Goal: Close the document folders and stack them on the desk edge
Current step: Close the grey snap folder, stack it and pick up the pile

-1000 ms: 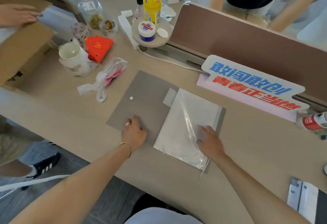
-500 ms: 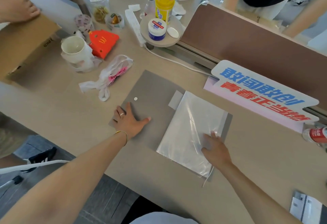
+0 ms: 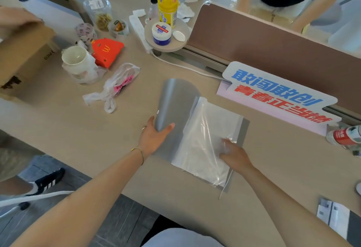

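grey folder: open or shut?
Half-open: grey plastic folder cover curls upward, held by left hand; clear sleeves exposed.

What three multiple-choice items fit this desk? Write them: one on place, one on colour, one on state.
1. The mug stands:
A) on the round shelf
B) left of the orange box
C) by the red-label bottle

2. The folder has a cover that is:
A) blue
B) white
C) grey

3. The cover is:
A) raised and curled in the left hand
B) flat on the desk
C) shut over the sleeves

Key:
1 B, the mug sits just left of the box.
2 C, the sheet is plain grey.
3 A, the left hand grips its edge while the right hand presses the clear sleeves.
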